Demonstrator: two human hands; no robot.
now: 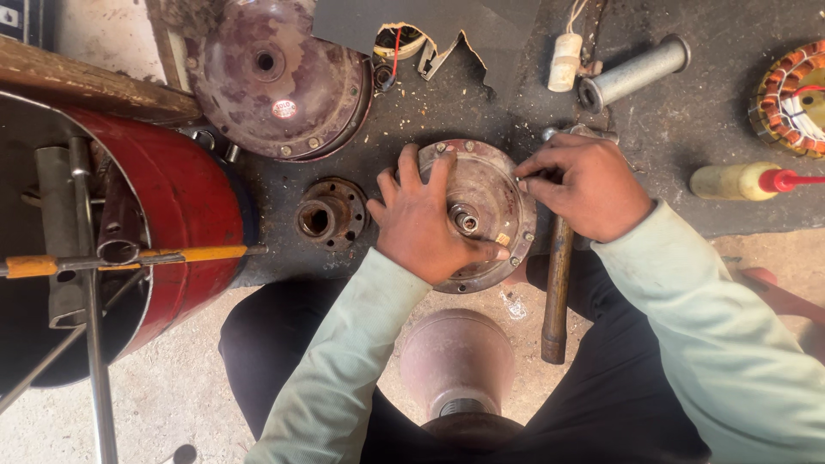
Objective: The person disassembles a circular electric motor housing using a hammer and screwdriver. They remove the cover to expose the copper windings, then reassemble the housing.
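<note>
Rusty brown metal makes up the round motor cover, which lies on the dark mat in the middle of the scene, just beyond the knees. It is pressed flat by the left hand, fingers spread over its left half and thumb laid beside the centre shaft. At its right rim the right hand is pinched together on something too small to tell.

The cover could slip or tilt if the flat hand is eased, and a small part could be dropped among the grit. The hammer beneath the right wrist could be knocked.

A small oval red-and-white sticker is seen on the far cover. At far right lies a yellow bottle with a red nozzle.
</note>
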